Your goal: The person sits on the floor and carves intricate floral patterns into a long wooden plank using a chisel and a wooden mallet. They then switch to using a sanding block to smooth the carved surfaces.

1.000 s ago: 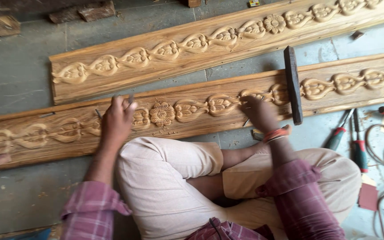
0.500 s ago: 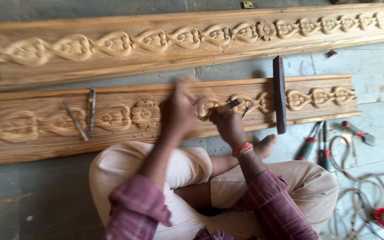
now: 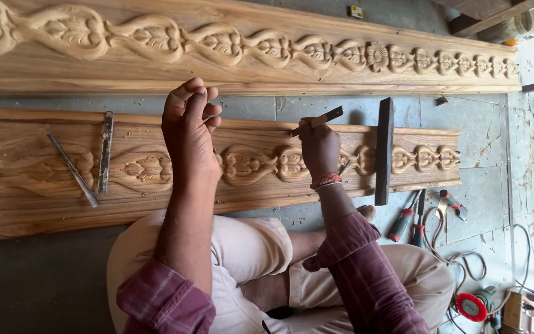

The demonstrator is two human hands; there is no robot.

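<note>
I sit cross-legged on the floor in front of a long carved wooden panel (image 3: 32, 192). My right hand (image 3: 319, 151) grips a dark-handled chisel (image 3: 319, 119) whose tip is hidden against the carved motif. My left hand (image 3: 186, 133) is lifted just above the panel, fingers loosely curled, holding nothing. Two metal chisels (image 3: 72, 172) (image 3: 105, 151) lie on the panel to the left of it. A dark mallet bar (image 3: 384, 151) lies across the panel to the right of my right hand.
A second carved panel (image 3: 279, 52) lies parallel behind the first. Red-and-green handled hand tools (image 3: 403, 224) (image 3: 450, 204), a coiled cable (image 3: 458, 260) and a red power tool (image 3: 474, 306) lie on the concrete floor at the right.
The view has shifted closer and to the right. My left hand left the chisels at the panel's left and rose toward the middle. My right hand stays on its chisel.
</note>
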